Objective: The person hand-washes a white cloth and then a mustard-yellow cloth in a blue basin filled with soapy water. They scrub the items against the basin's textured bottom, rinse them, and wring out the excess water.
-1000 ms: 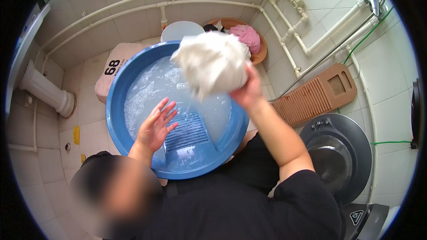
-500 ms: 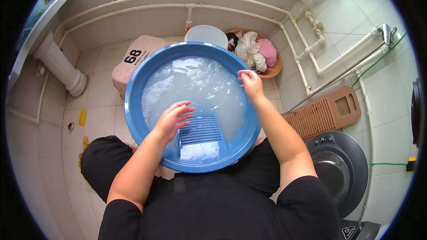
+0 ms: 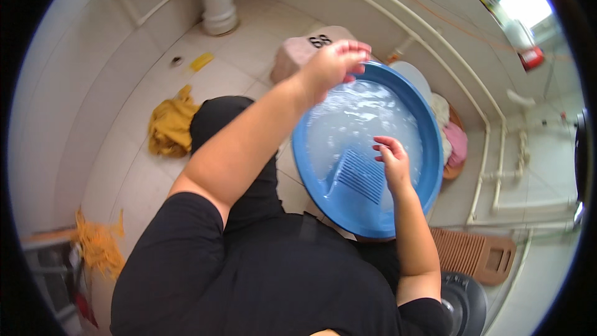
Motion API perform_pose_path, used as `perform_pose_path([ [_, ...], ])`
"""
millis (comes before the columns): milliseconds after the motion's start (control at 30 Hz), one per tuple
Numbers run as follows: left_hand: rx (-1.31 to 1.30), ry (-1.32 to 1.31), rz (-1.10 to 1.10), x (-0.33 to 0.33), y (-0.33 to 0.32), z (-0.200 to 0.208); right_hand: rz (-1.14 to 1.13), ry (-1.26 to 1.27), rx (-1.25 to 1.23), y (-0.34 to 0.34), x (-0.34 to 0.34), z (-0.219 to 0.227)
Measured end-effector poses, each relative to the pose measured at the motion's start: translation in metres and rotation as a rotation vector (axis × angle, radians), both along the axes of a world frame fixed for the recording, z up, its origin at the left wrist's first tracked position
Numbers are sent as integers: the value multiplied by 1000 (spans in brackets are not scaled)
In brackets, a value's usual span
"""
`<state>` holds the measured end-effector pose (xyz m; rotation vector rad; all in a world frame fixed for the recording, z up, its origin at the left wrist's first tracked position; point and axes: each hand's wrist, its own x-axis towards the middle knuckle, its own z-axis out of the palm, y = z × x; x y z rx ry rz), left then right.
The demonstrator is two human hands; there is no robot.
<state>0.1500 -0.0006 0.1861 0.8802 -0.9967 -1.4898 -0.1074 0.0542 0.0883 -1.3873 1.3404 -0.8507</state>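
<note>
I see the blue basin [image 3: 429,168] of soapy water sitting on the tiled floor in front of my knees. My left hand [image 3: 333,65] hangs over its far rim, fingers loosely curled around nothing. My right hand [image 3: 393,158] rests open, fingers released, touching the ribbed washboard [image 3: 357,177] inside.
</note>
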Motion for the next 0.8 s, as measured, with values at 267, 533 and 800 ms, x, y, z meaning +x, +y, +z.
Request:
perform_pose_path([
  [267, -48, 427, 498, 273, 35, -48, 119, 3, 34, -29, 58, 0],
  [533, 614, 199, 1058, 357, 153, -269, 271, 0, -44, -67, 125, -9],
  [800, 1002, 41, 847, 294, 190, -397, 291, -31, -43, -76, 159, -4],
])
